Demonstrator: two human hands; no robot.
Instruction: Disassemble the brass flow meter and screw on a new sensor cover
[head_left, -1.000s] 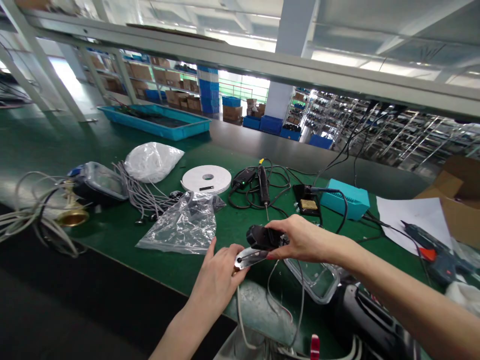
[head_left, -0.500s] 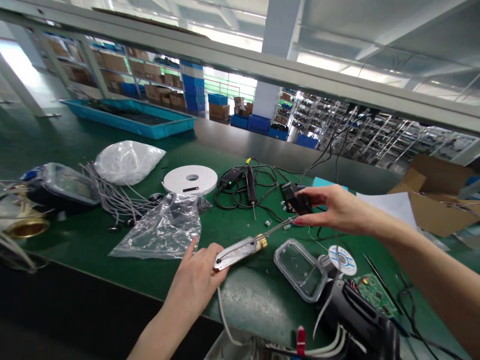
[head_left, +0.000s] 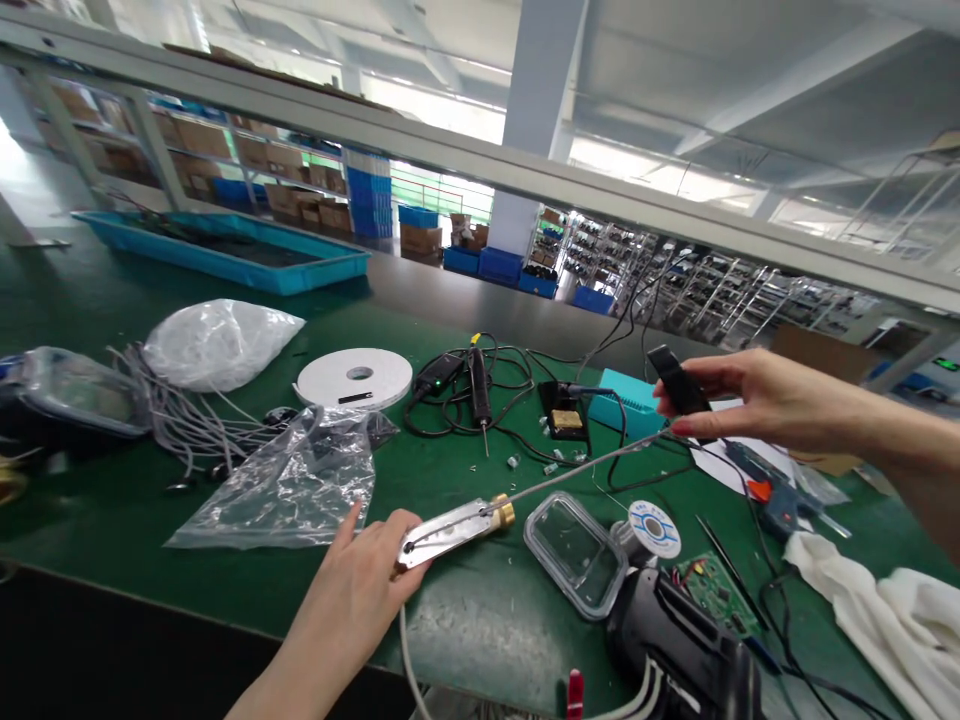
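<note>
My left hand (head_left: 367,570) is closed around the near end of a flat silver metal part with a brass fitting (head_left: 450,530), just above the bench's front edge. A thin grey cable (head_left: 581,468) runs along this part, out past the brass end and up to my right hand (head_left: 720,395). That hand is closed on a small black block-like piece (head_left: 679,385), with the cable at its thumb; whether the cable joins the black piece I cannot tell. Below the left hand hangs a paler cable (head_left: 409,655). A clear plastic cover (head_left: 576,553) lies to the right of the metal part.
Behind lie a white tape reel (head_left: 319,385), a black pen-shaped electric screwdriver (head_left: 480,385) and clear bags (head_left: 292,490). At right are a solder spool (head_left: 654,528), a green circuit board (head_left: 716,595), a black housing (head_left: 675,630), a glue gun (head_left: 780,500) and white cloth (head_left: 862,600).
My right hand has moved right and slightly up with the black piece, and a longer stretch of cable now spans between the hands. The view has shifted right; my left hand keeps its grip.
</note>
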